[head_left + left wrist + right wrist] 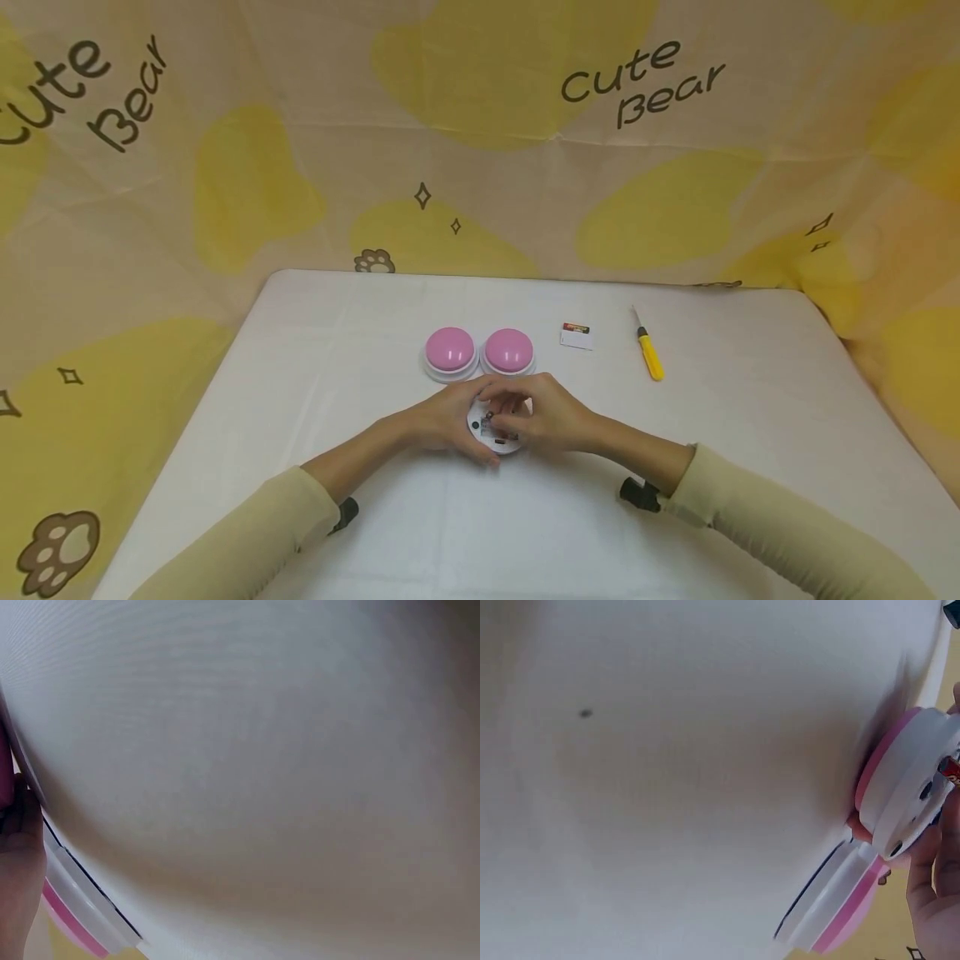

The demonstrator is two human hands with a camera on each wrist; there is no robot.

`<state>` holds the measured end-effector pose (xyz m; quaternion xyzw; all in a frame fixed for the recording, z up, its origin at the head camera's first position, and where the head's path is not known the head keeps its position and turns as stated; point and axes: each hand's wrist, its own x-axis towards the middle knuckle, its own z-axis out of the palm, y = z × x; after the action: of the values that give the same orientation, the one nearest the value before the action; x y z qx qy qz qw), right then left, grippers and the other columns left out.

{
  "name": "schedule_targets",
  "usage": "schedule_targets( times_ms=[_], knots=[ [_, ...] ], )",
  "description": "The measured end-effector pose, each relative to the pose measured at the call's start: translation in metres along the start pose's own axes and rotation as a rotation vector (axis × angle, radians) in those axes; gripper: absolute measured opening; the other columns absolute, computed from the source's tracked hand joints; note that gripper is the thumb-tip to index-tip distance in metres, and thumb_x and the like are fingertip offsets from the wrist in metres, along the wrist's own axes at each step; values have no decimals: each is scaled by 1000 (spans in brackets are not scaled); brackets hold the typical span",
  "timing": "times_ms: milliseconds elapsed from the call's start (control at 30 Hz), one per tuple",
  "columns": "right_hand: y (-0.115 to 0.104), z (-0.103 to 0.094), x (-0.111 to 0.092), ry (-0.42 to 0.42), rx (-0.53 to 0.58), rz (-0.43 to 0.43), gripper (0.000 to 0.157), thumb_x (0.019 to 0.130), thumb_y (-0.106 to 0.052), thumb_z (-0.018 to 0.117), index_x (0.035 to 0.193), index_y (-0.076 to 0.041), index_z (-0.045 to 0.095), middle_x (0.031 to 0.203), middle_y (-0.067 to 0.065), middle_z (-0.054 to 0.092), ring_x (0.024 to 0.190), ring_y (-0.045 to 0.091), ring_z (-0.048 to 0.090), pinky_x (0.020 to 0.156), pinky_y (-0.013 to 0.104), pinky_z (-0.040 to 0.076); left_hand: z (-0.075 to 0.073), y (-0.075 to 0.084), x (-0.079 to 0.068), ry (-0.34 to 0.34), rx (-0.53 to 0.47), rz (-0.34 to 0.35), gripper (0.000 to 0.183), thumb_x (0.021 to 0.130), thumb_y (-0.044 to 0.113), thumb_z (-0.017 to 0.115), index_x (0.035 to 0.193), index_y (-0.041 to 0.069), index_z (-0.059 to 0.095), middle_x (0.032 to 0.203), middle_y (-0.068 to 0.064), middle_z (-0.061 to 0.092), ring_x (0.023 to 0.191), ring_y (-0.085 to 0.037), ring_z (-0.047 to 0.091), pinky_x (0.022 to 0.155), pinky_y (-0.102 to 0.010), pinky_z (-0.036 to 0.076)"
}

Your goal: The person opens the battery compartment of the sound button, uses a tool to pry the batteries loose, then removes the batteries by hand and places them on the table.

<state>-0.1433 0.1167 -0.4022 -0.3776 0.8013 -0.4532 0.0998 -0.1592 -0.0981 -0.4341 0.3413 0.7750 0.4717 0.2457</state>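
In the head view, my left hand [448,418] grips the rim of a round push button [483,435], turned with its white underside up. Its pink dome faces the table in the right wrist view, where the white body [911,769] shows dark round spots underneath. My right hand [553,414] bends over that underside, its fingertips at the battery compartment. Between those fingers a small red-and-black battery [951,771] shows at the right wrist view's edge. Part of the compartment is hidden by the right fingers.
Two more push buttons, a left one [450,348] and a right one [509,350], stand dome up just beyond the hands. Farther right lie a battery [576,328] against a white flat piece [576,341] and a yellow-handled screwdriver [649,354] on the white table [360,533].
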Motion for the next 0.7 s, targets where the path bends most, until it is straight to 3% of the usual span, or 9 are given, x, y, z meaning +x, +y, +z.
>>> schedule_targets(
  times_ms=[267, 467, 700],
  knots=[
    [-3, -14, 1, 29, 40, 86, 26, 87, -2, 73, 113, -2, 70, 92, 2, 71, 86, 13, 67, 82, 31, 55, 0, 2, 0, 17, 23, -6, 109, 62, 26, 96, 151, 37, 35, 134, 14, 53, 115, -7, 53, 100, -30, 43],
    [3, -26, 4, 87, 46, 82, 30, 86, 0, 74, 116, 0, 69, 92, 2, 70, 81, 15, 65, 75, 31, 55, 0, 3, 0, 17, 34, -71, 110, 62, 31, 96, 153, 21, 35, 136, 9, 53, 117, -7, 52, 103, -32, 41],
    [12, -45, 5, 170, 21, 92, 30, 87, 1, 72, 117, 2, 68, 94, 3, 71, 85, 17, 65, 77, 30, 55, 0, 4, -1, 20, 44, -118, 107, 61, 35, 96, 149, 18, 39, 133, 8, 54, 118, -8, 51, 105, -36, 40]
  ],
)
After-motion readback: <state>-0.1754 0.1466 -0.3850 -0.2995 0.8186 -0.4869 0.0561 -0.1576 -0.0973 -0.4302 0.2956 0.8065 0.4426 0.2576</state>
